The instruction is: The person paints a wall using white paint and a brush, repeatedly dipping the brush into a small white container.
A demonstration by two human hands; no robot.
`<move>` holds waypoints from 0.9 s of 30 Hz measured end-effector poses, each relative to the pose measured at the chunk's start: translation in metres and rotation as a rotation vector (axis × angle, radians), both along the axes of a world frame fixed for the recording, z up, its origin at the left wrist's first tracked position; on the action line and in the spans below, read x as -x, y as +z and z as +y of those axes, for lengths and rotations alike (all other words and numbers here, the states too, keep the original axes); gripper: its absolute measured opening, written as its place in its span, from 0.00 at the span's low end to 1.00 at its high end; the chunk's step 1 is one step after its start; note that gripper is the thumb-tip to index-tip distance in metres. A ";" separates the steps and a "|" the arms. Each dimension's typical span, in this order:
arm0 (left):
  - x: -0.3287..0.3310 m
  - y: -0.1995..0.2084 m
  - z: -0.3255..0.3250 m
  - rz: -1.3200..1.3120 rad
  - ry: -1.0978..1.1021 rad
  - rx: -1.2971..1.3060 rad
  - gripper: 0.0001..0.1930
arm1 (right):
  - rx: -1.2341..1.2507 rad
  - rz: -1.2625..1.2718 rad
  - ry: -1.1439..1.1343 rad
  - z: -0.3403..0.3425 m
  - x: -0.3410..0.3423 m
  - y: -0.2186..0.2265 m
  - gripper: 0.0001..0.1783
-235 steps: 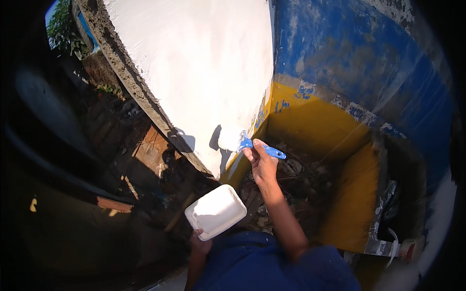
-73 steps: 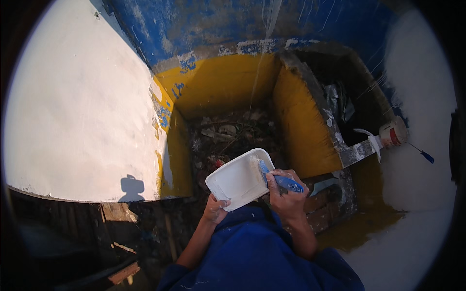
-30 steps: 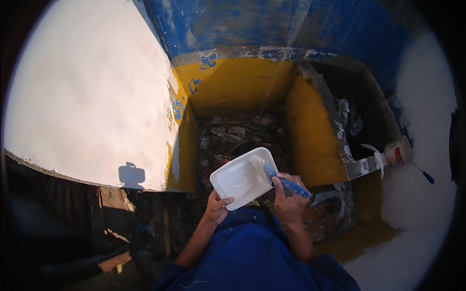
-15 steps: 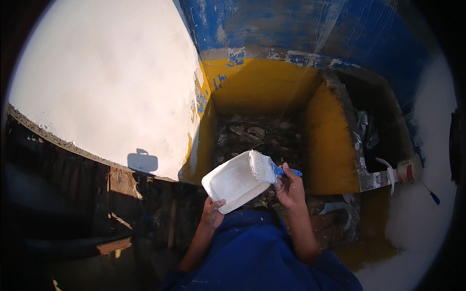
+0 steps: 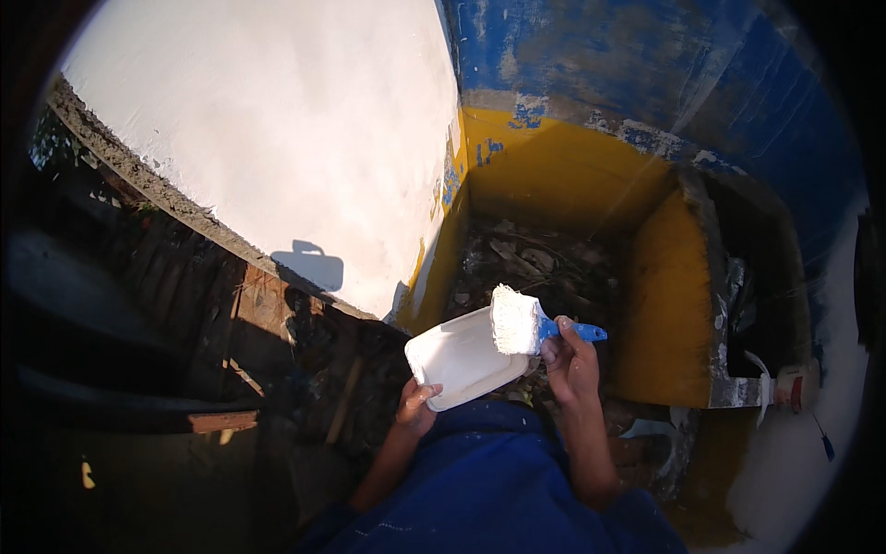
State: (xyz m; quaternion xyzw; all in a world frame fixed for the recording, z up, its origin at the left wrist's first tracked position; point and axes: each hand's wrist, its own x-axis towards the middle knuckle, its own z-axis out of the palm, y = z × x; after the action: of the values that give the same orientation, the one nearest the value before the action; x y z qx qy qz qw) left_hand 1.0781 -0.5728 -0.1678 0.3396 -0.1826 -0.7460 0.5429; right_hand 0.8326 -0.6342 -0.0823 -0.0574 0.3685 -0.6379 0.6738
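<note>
Shirt [image 5: 489,480]: deep blue cloth, bottom centre of the frame — pale specks scattered near its upper edge
Marking: short row of small pale marks, lower left of the shirt
Right sleeve [image 5: 637,519]: same blue, bottom edge
Left hand [image 5: 417,408], right hand [image 5: 574,366]: bare

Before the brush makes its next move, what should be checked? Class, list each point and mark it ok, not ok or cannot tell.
1. White tray held: ok, the left hand grips its lower left corner.
2. Blue-handled brush held: ok, the right hand has its handle.
3. Bristles loaded: ok, thickly coated white.
4. Bristles clear of the tray: cannot tell, they overlap its right end in this view.
5. Enough left in the tray: cannot tell, white on white.
6. White wall covered to its right edge: not ok, yellow and blue patches show there.
</note>
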 end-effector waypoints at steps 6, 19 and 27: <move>-0.051 -0.016 0.047 0.104 0.244 -0.089 0.36 | -0.031 0.031 -0.008 -0.048 -0.035 -0.005 0.08; -0.110 -0.004 0.125 0.150 0.523 -0.121 0.37 | 0.118 -0.054 0.139 -0.080 -0.184 0.003 0.10; -0.123 0.000 0.127 0.182 0.574 -0.120 0.36 | -0.166 0.288 -0.052 -0.080 -0.212 -0.113 0.09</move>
State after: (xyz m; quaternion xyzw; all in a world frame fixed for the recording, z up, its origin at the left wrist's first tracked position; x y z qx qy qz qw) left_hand 1.2009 -0.4459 -0.1676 0.3404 0.0145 -0.5991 0.7246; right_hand 1.0448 -0.7145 -0.1954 -0.0829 0.5140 -0.6077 0.5997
